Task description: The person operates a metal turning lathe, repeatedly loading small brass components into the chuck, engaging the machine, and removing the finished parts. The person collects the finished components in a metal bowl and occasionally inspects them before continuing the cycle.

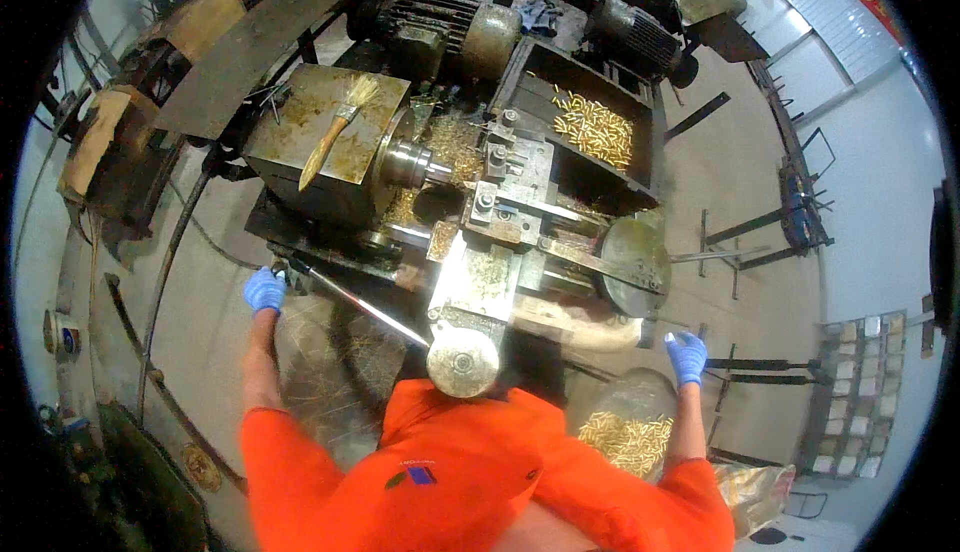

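Note:
My left hand [264, 290], in a blue glove, is closed beside a dark fitting [290, 270] at the left front of a small metal lathe. What its fingers hold, if anything, I cannot make out. A long bright lever [365, 306] runs from near that fitting to a round metal cap [463, 362] in front of my body. My right hand [686, 357], gloved in blue too, is raised off the lathe's right side, thumb apart from loosely bent fingers, with nothing visible in it. Below and left of it stands a round container [640, 389] with small brass-coloured pieces [625, 440].
A wooden-handled brush [335, 137] lies on the headstock [275, 117], left of the chuck [408, 164]. Metal chips [455, 147] lie behind the chuck. Brass pieces [597, 130] fill part of a dark tray [540, 102]. Electric motors [440, 32] stand farther back.

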A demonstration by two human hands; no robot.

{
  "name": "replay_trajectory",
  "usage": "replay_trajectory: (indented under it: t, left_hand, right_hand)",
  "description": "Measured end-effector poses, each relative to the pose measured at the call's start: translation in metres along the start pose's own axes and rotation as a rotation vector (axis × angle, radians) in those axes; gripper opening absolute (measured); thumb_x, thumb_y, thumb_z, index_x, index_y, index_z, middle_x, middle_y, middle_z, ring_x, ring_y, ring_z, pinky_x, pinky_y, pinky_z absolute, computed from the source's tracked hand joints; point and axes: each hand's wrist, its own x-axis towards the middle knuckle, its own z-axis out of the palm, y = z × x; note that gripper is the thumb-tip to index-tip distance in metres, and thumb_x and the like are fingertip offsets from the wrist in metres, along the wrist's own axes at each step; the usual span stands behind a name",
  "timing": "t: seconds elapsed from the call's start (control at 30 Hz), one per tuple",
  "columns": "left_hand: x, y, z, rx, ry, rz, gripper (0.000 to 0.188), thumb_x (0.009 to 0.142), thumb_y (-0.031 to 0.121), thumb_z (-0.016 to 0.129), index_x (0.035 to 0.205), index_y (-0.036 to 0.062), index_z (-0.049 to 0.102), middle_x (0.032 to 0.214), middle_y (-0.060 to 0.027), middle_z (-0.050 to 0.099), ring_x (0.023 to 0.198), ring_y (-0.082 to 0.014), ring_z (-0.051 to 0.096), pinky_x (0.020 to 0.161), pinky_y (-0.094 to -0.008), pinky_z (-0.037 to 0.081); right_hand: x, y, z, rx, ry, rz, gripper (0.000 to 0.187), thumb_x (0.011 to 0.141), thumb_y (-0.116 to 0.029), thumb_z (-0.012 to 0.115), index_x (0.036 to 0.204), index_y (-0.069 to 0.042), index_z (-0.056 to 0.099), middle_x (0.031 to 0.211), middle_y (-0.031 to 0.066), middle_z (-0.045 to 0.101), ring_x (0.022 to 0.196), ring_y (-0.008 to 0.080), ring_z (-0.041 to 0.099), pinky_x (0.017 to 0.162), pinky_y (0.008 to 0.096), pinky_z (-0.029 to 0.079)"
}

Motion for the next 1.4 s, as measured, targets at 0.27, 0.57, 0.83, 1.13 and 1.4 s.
replay_trajectory:
  t: [0.27, 0.57, 0.83, 1.13, 1.4]
  left_hand:
    - [0.013, -0.031, 0.024, 0.024, -0.075, 0.183, 0.03, 0.078, 0.029, 0.056, 0.091, 0.0032, 0.062, 0.094, -0.0218, 0.062, 0.09, -0.0354, 0.06, 0.079, -0.0452, 0.047]
    - [-0.017, -0.037, -0.003, -0.172, -0.079, 0.206, 0.032, 0.075, 0.032, 0.06, 0.094, 0.0057, 0.06, 0.091, -0.0204, 0.063, 0.089, -0.0366, 0.059, 0.077, -0.0456, 0.046]
    - [-0.05, -0.105, 0.002, -0.568, -0.251, 0.114, 0.027, 0.081, 0.022, 0.06, 0.097, 0.0003, 0.064, 0.085, -0.0145, 0.066, 0.067, -0.0226, 0.063, 0.062, -0.0343, 0.05]
    - [-0.039, -0.122, -0.013, -0.903, -0.245, 0.048, 0.028, 0.087, 0.019, 0.059, 0.108, 0.0016, 0.059, 0.087, -0.0093, 0.065, 0.068, -0.0133, 0.059, 0.06, -0.0285, 0.048]
    - [-0.053, -0.11, -0.169, -0.696, 0.322, 0.245, 0.029, 0.089, 0.023, 0.055, 0.109, 0.0033, 0.061, 0.095, -0.0107, 0.066, 0.079, -0.0195, 0.062, 0.075, -0.0307, 0.048]
  right_hand:
    - [0.061, -0.141, -0.088, 0.446, -0.093, -0.248, 0.034, 0.076, -0.03, 0.07, 0.087, 0.002, 0.068, 0.079, 0.0121, 0.069, 0.07, 0.0166, 0.065, 0.066, 0.029, 0.049]
    - [0.107, -0.433, -0.161, 0.684, -0.298, -0.872, 0.045, 0.077, -0.037, 0.066, 0.102, 0.001, 0.065, 0.091, 0.0103, 0.068, 0.083, 0.0145, 0.062, 0.079, 0.0272, 0.047]
    - [0.13, -0.527, -0.122, 0.954, -0.399, -0.751, 0.042, 0.073, -0.036, 0.073, 0.096, -0.002, 0.068, 0.084, 0.0066, 0.069, 0.075, 0.0115, 0.061, 0.073, 0.0254, 0.047]
    - [0.112, -0.472, -0.144, 0.769, -0.183, -0.854, 0.042, 0.071, -0.037, 0.075, 0.09, 0.0, 0.068, 0.08, 0.0086, 0.068, 0.074, 0.0131, 0.062, 0.072, 0.0285, 0.049]
    - [0.06, -0.467, -0.175, 0.794, -0.389, -0.835, 0.039, 0.076, -0.036, 0.072, 0.091, -0.001, 0.068, 0.07, 0.0048, 0.066, 0.062, 0.0076, 0.058, 0.061, 0.0255, 0.048]
